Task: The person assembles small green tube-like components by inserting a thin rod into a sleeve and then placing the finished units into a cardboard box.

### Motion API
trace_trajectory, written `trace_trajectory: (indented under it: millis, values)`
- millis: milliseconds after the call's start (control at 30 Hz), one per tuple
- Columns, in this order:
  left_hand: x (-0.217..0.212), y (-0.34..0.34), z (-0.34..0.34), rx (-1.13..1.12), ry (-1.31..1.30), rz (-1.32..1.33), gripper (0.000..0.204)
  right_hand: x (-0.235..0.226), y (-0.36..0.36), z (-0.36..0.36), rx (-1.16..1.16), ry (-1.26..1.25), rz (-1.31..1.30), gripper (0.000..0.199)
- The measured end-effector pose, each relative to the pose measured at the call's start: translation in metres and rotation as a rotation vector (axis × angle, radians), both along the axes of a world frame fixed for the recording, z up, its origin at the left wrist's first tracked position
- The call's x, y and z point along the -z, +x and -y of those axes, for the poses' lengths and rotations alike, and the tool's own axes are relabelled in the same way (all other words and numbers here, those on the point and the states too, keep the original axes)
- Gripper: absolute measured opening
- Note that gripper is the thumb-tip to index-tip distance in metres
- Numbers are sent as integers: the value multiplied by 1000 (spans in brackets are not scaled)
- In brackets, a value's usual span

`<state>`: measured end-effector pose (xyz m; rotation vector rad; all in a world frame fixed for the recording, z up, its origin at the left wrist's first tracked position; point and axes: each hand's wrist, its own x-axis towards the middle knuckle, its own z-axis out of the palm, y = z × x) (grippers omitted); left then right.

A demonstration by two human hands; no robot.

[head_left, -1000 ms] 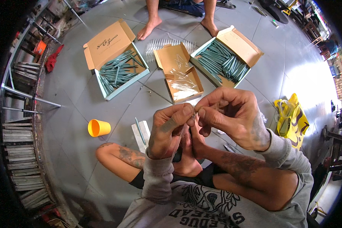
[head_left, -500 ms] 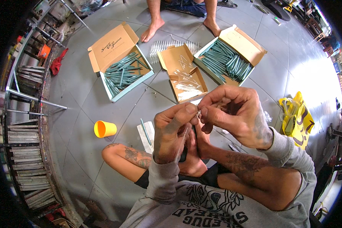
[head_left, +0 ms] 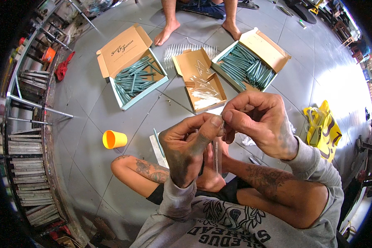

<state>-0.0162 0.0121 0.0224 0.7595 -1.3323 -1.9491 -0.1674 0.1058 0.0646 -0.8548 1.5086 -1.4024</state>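
Note:
My left hand (head_left: 188,144) and my right hand (head_left: 258,124) meet above my crossed legs, thumbs and fingers pinched together. A narrow clear plastic sleeve (head_left: 217,159) with print on it hangs down from the left fingertips. Something small and pale sits between the fingertips of both hands; the fingers mostly hide it. Just beyond lies a shallow cardboard box (head_left: 188,84) with thin clear and white pieces inside. A single dark green pencil-like stick (head_left: 158,142) rests on a white strip of paper (head_left: 158,155), partly behind my left hand.
Two boxes, one left (head_left: 161,84) and one right (head_left: 273,84), hold many dark green sticks. Clear spiky plastic pieces (head_left: 190,51) lie behind the middle box. A yellow cup (head_left: 114,139) is at left, a yellow bag (head_left: 324,128) at right. Another person's bare feet (head_left: 167,32) are opposite.
Both hands have shifted slightly right, and my left hand has turned. The clear sleeve, earlier slanting along my left wrist, now hangs straight down between the hands.

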Motion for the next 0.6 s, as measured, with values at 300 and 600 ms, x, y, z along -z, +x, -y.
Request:
trace_trajectory:
  millis: [300,600]
  values:
    - [-2,1,2,21,45,-72,20,7,2,2,-18,-81,64,19]
    - [1,1,-6,-80,-64,-48,17,6,0,1,-22,-43,82,21]
